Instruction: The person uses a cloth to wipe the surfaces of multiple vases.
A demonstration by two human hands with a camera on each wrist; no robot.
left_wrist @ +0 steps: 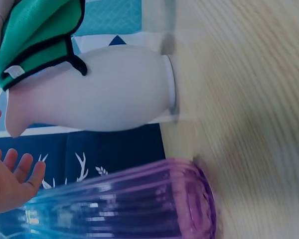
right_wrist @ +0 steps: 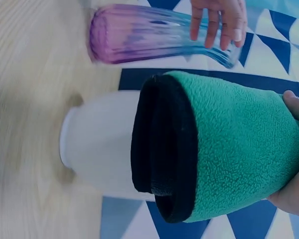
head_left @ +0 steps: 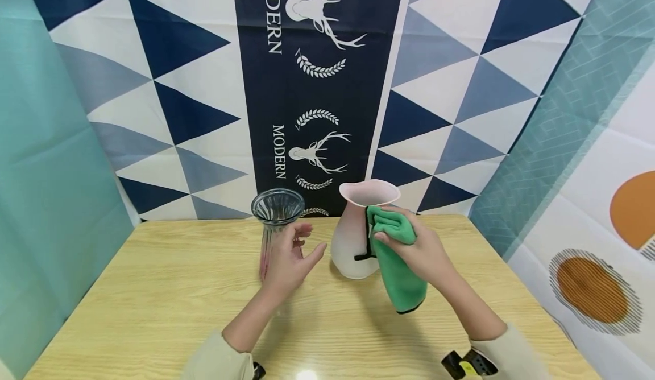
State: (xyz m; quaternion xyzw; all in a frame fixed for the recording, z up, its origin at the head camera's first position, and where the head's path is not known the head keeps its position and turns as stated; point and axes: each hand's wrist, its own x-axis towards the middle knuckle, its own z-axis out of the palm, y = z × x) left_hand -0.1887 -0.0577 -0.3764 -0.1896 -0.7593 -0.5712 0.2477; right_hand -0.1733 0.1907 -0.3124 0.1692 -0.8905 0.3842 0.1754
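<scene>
A green cloth [head_left: 401,272] with black edging hangs folded from my right hand [head_left: 417,249], which grips its upper part. Just behind the cloth stands a white-pink vase [head_left: 353,243] with a flared, wavy mouth, upright on the table and partly covered by the cloth in the head view. To its left is a ribbed glass vase [right_wrist: 139,35], blue at the rim and pink-purple toward the base. My left hand [head_left: 289,257] is in front of the glass vase with fingers loosely spread, holding nothing. Whether it touches the glass cannot be told.
Both vases stand near the back edge of the light wooden table [head_left: 179,289]. A patterned cloth backdrop [head_left: 317,95] with triangles and deer heads hangs right behind them. A teal curtain [head_left: 56,169] borders the left side, and a patterned sheet [head_left: 588,243] the right.
</scene>
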